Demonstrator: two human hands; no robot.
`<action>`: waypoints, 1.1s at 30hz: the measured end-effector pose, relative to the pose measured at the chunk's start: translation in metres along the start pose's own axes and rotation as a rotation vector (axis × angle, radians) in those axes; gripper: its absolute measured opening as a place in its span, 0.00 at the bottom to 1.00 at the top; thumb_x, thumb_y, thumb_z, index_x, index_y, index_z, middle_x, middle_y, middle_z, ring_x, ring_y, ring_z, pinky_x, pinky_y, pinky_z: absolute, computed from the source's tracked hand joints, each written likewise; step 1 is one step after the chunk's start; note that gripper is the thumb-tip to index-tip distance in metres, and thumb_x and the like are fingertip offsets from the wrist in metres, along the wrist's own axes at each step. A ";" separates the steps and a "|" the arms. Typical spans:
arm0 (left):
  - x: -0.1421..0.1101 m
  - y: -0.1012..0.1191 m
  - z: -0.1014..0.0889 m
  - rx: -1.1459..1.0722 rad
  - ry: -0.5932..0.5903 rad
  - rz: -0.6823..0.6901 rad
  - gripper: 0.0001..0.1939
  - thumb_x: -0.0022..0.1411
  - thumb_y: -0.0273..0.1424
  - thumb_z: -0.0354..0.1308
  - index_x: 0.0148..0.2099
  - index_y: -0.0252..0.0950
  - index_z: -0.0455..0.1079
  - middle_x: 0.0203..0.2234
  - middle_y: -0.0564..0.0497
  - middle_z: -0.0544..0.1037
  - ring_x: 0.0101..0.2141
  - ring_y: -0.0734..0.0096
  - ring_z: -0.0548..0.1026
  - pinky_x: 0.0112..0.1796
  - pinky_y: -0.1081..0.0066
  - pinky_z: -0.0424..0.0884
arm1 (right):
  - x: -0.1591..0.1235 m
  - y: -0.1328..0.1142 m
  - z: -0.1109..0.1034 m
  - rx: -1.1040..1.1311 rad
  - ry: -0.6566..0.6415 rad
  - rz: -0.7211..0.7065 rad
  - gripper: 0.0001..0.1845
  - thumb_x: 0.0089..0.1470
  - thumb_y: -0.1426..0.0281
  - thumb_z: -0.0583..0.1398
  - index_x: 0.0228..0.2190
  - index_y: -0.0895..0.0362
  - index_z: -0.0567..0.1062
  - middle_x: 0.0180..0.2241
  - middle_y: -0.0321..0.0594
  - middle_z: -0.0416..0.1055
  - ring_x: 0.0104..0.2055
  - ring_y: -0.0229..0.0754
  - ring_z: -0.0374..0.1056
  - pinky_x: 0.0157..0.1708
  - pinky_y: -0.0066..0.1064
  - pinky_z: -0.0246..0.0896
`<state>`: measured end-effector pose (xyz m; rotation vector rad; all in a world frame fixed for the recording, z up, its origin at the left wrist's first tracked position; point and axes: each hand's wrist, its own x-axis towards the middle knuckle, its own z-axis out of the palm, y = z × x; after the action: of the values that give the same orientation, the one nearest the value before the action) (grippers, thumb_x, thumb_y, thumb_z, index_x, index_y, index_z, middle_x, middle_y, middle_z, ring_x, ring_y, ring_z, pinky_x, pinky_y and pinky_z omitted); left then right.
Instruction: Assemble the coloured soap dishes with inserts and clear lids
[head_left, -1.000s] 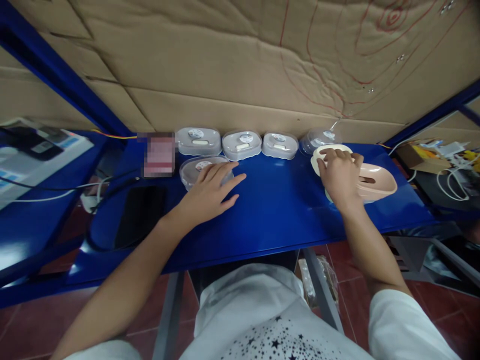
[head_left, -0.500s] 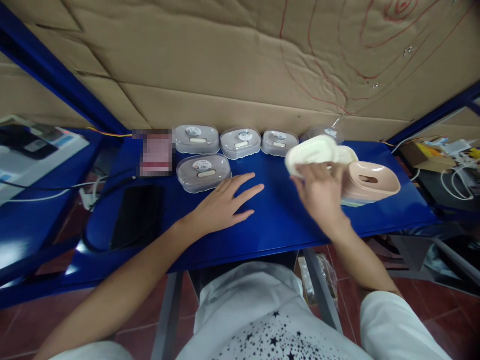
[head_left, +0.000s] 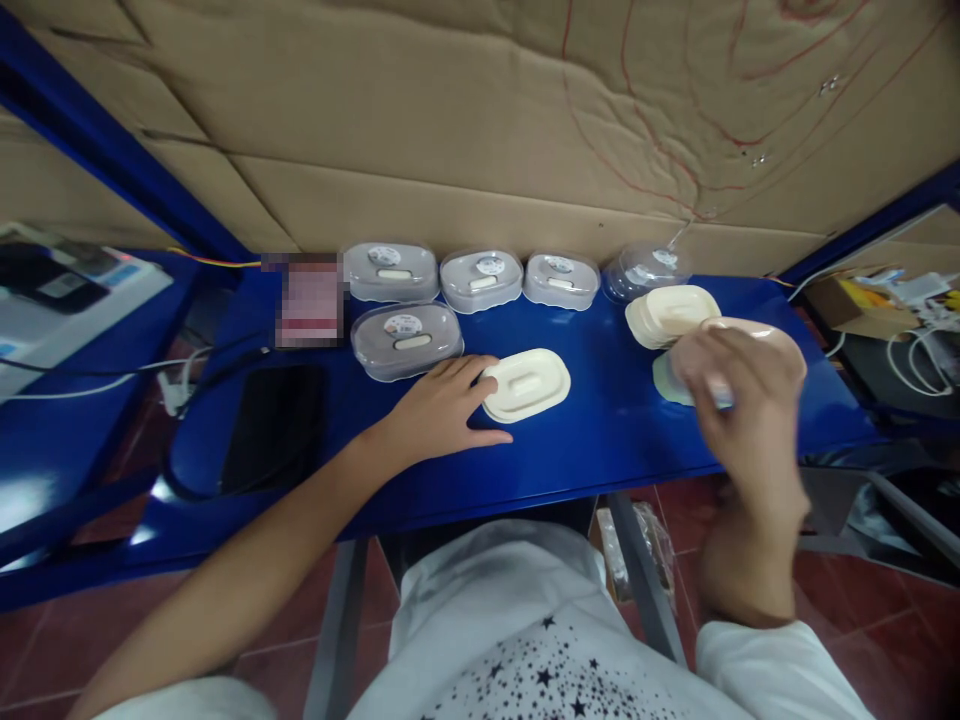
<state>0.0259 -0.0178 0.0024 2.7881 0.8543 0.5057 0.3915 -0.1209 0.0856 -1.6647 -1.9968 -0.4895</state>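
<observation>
Skid risk if spread left hand [head_left: 439,415] nudges cream tray [head_left: 529,386]. Right hand [head_left: 750,400] blurred at pink container [head_left: 787,346], grip unclear; haste could topple it.

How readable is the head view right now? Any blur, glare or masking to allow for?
Head view: the right hand is motion-blurred, so its fingers are hard to read; the left hand and cream lid look sharper. Same head view: white glare at the blue table's left corner, and coarse pixelation over the pink item.
</observation>
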 end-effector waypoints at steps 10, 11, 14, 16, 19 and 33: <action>0.002 -0.002 0.001 -0.080 -0.002 -0.135 0.27 0.66 0.42 0.68 0.62 0.36 0.69 0.66 0.38 0.70 0.63 0.46 0.71 0.64 0.49 0.69 | -0.025 0.095 -0.010 -0.080 -0.108 0.116 0.24 0.72 0.51 0.54 0.55 0.47 0.81 0.54 0.44 0.82 0.58 0.53 0.77 0.66 0.52 0.55; 0.002 -0.001 0.000 -0.114 -0.003 -0.143 0.30 0.66 0.41 0.68 0.65 0.37 0.67 0.67 0.39 0.69 0.64 0.46 0.70 0.65 0.49 0.68 | -0.023 0.096 -0.010 -0.083 -0.086 0.107 0.23 0.71 0.51 0.54 0.55 0.47 0.81 0.53 0.45 0.82 0.57 0.52 0.78 0.64 0.50 0.58; 0.003 0.002 -0.001 -0.214 -0.024 -0.145 0.38 0.65 0.39 0.69 0.72 0.40 0.60 0.68 0.41 0.68 0.66 0.47 0.68 0.67 0.49 0.65 | -0.016 0.083 -0.012 -0.144 0.074 0.082 0.22 0.71 0.53 0.55 0.55 0.45 0.82 0.50 0.47 0.83 0.54 0.53 0.79 0.62 0.50 0.60; 0.004 0.005 -0.002 -0.270 -0.041 -0.151 0.44 0.64 0.39 0.70 0.76 0.41 0.55 0.69 0.40 0.68 0.66 0.46 0.68 0.66 0.48 0.65 | -0.012 0.057 -0.009 -0.187 0.138 0.052 0.19 0.71 0.56 0.57 0.54 0.43 0.82 0.51 0.46 0.83 0.55 0.54 0.78 0.64 0.53 0.57; 0.005 0.008 0.000 -0.327 -0.039 -0.165 0.53 0.62 0.38 0.72 0.80 0.43 0.45 0.70 0.39 0.67 0.67 0.44 0.67 0.66 0.47 0.65 | -0.008 -0.003 0.010 -0.116 -0.033 -0.097 0.18 0.69 0.63 0.61 0.58 0.40 0.80 0.54 0.41 0.81 0.58 0.52 0.76 0.68 0.55 0.54; 0.000 0.006 0.009 -0.300 -0.005 -0.102 0.49 0.66 0.42 0.69 0.79 0.42 0.46 0.67 0.38 0.66 0.66 0.44 0.67 0.66 0.46 0.65 | -0.003 -0.106 0.092 0.209 -0.432 -0.525 0.25 0.74 0.72 0.54 0.69 0.50 0.69 0.66 0.40 0.72 0.72 0.46 0.64 0.69 0.49 0.60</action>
<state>0.0326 -0.0233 -0.0042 2.4602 0.8379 0.5589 0.2754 -0.0920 0.0132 -1.1786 -2.7118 -0.0806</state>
